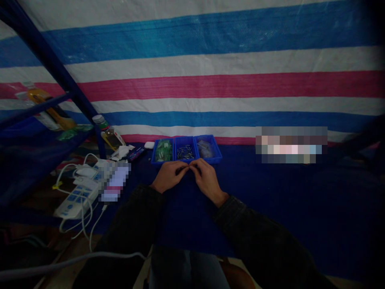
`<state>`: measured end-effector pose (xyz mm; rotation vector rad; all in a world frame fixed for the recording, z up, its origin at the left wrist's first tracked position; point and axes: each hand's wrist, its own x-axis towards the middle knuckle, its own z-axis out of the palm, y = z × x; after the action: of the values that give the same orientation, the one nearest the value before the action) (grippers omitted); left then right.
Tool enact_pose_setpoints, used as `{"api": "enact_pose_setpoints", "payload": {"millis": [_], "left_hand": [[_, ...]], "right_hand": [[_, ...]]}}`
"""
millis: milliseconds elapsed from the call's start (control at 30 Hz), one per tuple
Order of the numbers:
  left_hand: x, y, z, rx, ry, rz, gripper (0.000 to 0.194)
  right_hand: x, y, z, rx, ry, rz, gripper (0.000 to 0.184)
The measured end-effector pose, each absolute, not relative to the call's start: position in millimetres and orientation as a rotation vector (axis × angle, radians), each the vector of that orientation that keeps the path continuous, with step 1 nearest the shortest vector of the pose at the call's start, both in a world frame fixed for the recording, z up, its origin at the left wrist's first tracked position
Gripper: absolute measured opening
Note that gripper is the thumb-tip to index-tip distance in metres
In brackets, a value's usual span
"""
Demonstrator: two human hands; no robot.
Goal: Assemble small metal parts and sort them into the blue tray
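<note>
My left hand point(170, 176) and my right hand point(207, 179) meet fingertip to fingertip just in front of three blue bins. Both are closed in a pinch; whatever is between the fingers is too small or hidden to make out. The left bin point(154, 161) holds green packets point(164, 150). In the middle bin point(177, 141) lie loose small metal pieces point(184, 152), thin and shiny. Clear plastic bags point(205, 149) fill part of the right bin point(219, 154).
Left of my arm are a white power strip point(72, 204) with tangled cables, a blurred phone point(116, 182), crumpled tissue point(122, 152) and a drink bottle point(111, 135) leaning by a blue metal frame point(87, 108). A pixelated patch covers something at the right. Striped sheeting point(192, 86) hangs behind the blue tabletop point(270, 200).
</note>
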<state>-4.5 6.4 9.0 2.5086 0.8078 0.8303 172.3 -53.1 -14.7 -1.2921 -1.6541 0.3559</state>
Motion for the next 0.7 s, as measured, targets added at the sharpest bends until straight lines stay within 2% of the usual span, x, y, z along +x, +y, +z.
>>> {"api": "enact_pose_setpoints", "payload": {"millis": [200, 400, 533, 700], "left_hand": [[-3.6, 5.3, 8.2, 2.511, 0.810, 0.848, 0.019], [-3.6, 3.6, 12.2, 2.499, 0.829, 0.867, 0.020], [-5.0, 3.9, 14.9, 2.485, 0.855, 0.887, 0.020], [-5.5, 4.4, 14.4, 2.489, 0.861, 0.900, 0.019]], "right_hand": [[173.4, -49.6, -20.8, -1.343, -1.651, 0.344, 0.017], [174.2, -48.3, -22.7, -1.416, -1.617, 0.361, 0.027], [172.3, -51.2, -18.0, -1.309, -1.580, 0.390, 0.016], [171.2, -53.3, -14.6, -1.256, -1.615, 0.354, 0.015]]}}
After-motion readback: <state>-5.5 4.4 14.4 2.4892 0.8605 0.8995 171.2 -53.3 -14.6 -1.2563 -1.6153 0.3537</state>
